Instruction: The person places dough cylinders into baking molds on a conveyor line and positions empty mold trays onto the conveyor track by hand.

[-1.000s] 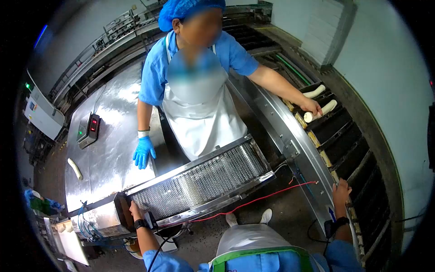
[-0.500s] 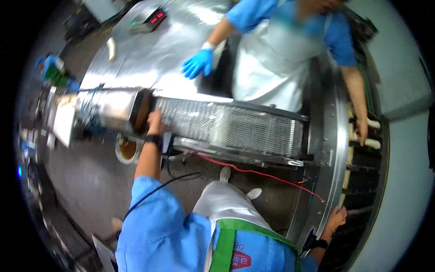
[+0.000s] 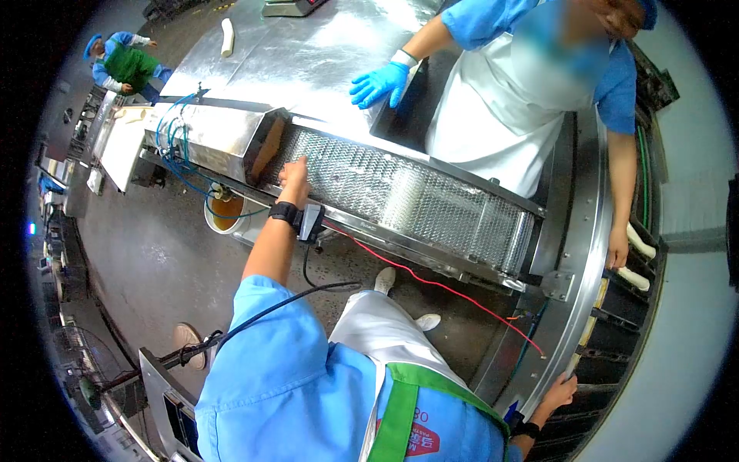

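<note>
My left hand point(image 3: 294, 182), with a black band at its wrist, has its fingers curled at the near edge of a metal mesh conveyor point(image 3: 362, 173), beside its metal hood point(image 3: 223, 138). Whatever it may hold cannot be made out. My right hand point(image 3: 560, 391) is low on the right, its fingers bent by the outer side of a curved steel rail point(image 3: 589, 266). A pale strip point(image 3: 570, 365) lies just above that hand. Whether the fingers grip the strip or the rail is unclear. Farther up the dark slotted channel point(image 3: 616, 339) lie white dough-like pieces point(image 3: 640, 242).
Across the conveyor a co-worker in a white apron point(image 3: 493, 115) has a blue-gloved hand point(image 3: 381, 83) on the steel table point(image 3: 308, 46) and a bare hand point(image 3: 618, 246) by the white pieces. A red cord point(image 3: 431, 279) runs below the conveyor. A bucket point(image 3: 223, 212) stands left.
The view has shifted, so the table, conveyor and co-worker appear farther right, and the scale is mostly cut off. Both my hands keep their places at the conveyor and rail.
</note>
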Tool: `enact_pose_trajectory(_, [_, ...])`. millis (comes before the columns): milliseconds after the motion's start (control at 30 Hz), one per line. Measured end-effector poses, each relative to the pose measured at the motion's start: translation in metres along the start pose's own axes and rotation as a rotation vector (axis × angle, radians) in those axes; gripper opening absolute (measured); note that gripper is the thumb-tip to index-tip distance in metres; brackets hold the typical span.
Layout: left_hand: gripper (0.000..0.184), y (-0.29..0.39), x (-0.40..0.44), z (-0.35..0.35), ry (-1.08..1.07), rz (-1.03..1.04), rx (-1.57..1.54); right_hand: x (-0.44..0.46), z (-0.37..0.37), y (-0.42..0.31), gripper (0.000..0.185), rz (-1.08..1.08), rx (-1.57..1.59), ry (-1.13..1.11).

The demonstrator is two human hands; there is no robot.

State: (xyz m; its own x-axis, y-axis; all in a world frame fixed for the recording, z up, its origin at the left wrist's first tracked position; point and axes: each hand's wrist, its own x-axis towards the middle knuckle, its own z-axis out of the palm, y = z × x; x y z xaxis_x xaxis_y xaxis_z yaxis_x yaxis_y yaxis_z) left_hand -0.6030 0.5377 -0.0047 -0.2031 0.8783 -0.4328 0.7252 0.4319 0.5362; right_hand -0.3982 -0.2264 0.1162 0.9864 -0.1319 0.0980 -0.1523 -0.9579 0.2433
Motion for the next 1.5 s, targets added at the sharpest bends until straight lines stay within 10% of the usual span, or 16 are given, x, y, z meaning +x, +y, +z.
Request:
enact_pose_trajectory(367, [0.064, -0.001, 0.001, -0.003, -0.066, 0.032, -0.074, -0.012, 0.003, 0.007, 0.035, 0.013, 0.037, 0.075])
enact_pose_trajectory(733, [0.045, 0.069, 0.010, 0.037, 0.075, 0.587, 0.304, -0.023, -0.016, -0.004, 0.029, 0.133, 0.101, 0.065])
enact_pose_trajectory(967, [0.032, 0.239, -0.238, 0.176, -0.691, 1.961, 0.444, -0.016, 0.035, 0.024, 0.023, -0.108, -0.075, 0.497])
enact_pose_trajectory(1133, [0.024, 0.274, -0.500, 0.324, -1.511, 2.727, 0.507, -0.021, 0.009, 0.012, 0.031, -0.058, 0.092, 0.277])
enact_pose_trajectory(1267, [0.020, 0.258, -0.615, 0.368, -1.937, 2.939, 0.477, -0.011, -0.018, -0.002, 0.026, -0.012, 0.221, 0.126])
enact_pose_trajectory(1500, [0.021, 0.261, -0.628, 0.358, -1.930, 2.912, 0.574, -0.014, -0.020, 0.006, 0.021, -0.091, 0.293, 0.176])
